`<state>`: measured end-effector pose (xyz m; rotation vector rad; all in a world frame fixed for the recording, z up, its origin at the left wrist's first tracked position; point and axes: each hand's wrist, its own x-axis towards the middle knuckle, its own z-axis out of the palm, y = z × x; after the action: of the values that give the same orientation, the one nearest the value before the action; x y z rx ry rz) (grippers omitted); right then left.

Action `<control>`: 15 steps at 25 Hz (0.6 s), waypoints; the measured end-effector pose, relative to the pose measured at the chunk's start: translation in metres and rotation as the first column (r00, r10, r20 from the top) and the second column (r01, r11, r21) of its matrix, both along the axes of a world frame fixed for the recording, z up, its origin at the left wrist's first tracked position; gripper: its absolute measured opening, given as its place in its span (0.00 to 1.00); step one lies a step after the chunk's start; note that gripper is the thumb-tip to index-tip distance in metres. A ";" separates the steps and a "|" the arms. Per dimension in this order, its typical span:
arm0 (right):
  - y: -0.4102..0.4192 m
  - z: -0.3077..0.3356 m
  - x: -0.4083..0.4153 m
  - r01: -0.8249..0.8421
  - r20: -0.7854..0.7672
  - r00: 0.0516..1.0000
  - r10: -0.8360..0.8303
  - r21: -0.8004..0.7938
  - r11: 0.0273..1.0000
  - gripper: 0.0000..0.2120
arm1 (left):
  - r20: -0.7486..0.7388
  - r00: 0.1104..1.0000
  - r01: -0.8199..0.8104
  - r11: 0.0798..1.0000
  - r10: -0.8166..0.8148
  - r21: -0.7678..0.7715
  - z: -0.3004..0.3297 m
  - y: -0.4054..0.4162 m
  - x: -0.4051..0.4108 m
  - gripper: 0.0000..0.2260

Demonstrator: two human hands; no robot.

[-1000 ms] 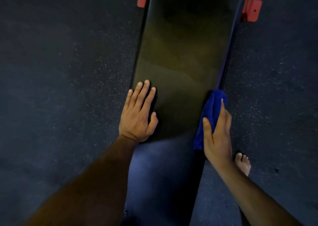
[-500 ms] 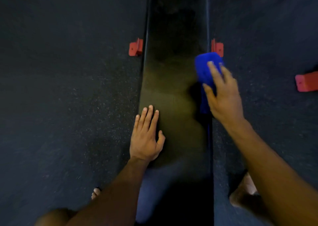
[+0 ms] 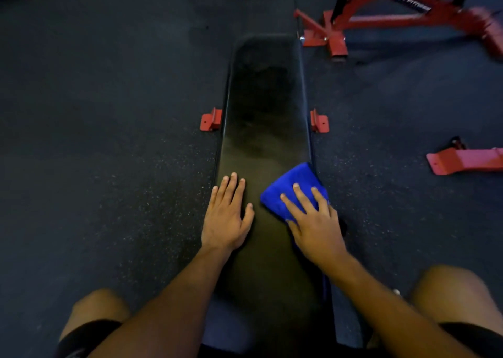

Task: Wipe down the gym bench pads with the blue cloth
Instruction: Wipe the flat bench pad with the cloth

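The blue cloth [image 3: 292, 187] is pressed flat under the right hand [image 3: 315, 224], fingers spread and nearly straight on top of it; no pinch or curl round the fabric is seen. The cloth is folded into a rough wedge, its wider end toward the upper right of the frame, and it is located at the lower right of the bench pad [image 3: 264, 129], overlapping the pad's right edge just right of frame centre. The left hand [image 3: 227, 216] is laid palm-down on the pad's left edge, fingers straight and together, nothing held; a bracing role is judged likely.

Step in hand, as judged: a wiping stroke on the near right part of the pad. The far part of the pad shows a darker mottled patch; whether that is damp or dirt cannot be told.

Pad orientation: long axis runs from bottom centre of the frame up to its rounded far end at upper centre, narrowing with distance.

Next move, as judged: downward pressure is to be kept while the cloth is drawn along the long axis, with the strokes stepped leftward so the strip by the left hand is covered; that hand would need to be lifted clear.

Red floor brackets [image 3: 211, 119] are noted on both sides of the pad at mid-frame, and a red machine frame [image 3: 381, 20] at upper right.
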<state>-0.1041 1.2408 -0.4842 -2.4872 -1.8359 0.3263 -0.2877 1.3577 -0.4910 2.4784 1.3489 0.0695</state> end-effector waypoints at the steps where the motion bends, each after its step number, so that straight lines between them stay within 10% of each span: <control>1: -0.025 0.000 -0.011 -0.005 0.008 1.000 0.005 -0.003 1.000 0.30 | -0.013 1.000 0.004 1.000 -0.004 0.004 0.001 -0.001 0.000 0.30; 15: 0.119 0.005 0.028 0.130 -0.033 0.991 -0.132 -0.054 0.990 0.27 | 0.055 0.998 -0.009 0.998 0.006 0.059 -0.015 -0.009 -0.010 0.32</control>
<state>-0.0765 1.3600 -0.4787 -2.6014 -1.6615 0.4164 -0.2981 1.3484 -0.5065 2.5013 1.3526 0.1804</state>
